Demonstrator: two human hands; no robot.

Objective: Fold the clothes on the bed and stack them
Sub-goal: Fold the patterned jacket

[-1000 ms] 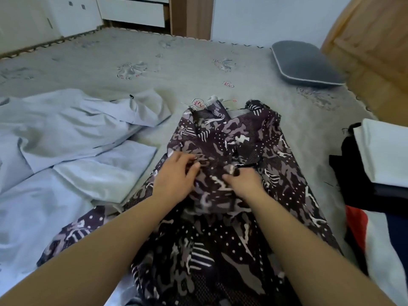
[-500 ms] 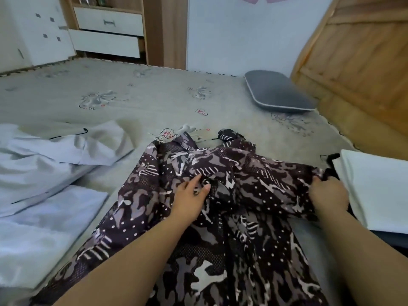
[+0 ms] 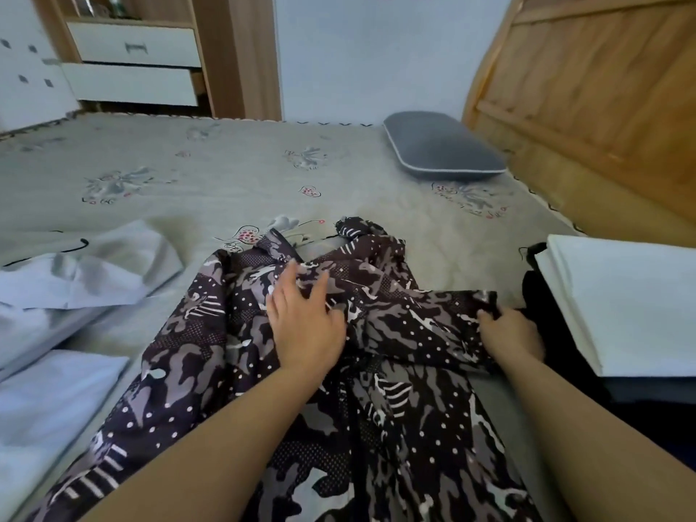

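A dark patterned garment (image 3: 395,408) with grey camouflage shapes and white dots lies spread on the bed (image 3: 226,175) in front of me. My left hand (image 3: 305,318) rests flat on its upper middle, fingers straight and spread. My right hand (image 3: 512,337) grips the garment's right edge, pulled out sideways toward a folded stack. That stack (image 3: 621,307) at the right has a white folded piece on top of black clothes.
Pale blue-grey clothes (image 3: 75,280) lie crumpled at the left. A grey pillow (image 3: 440,148) sits at the far right of the bed, beside a wooden headboard (image 3: 602,88). White drawers (image 3: 132,65) stand beyond the bed's far edge.
My right hand carried the garment's edge from the middle out to the right, spreading the cloth. My left hand went from pinching to lying flat. The camera tilted up.
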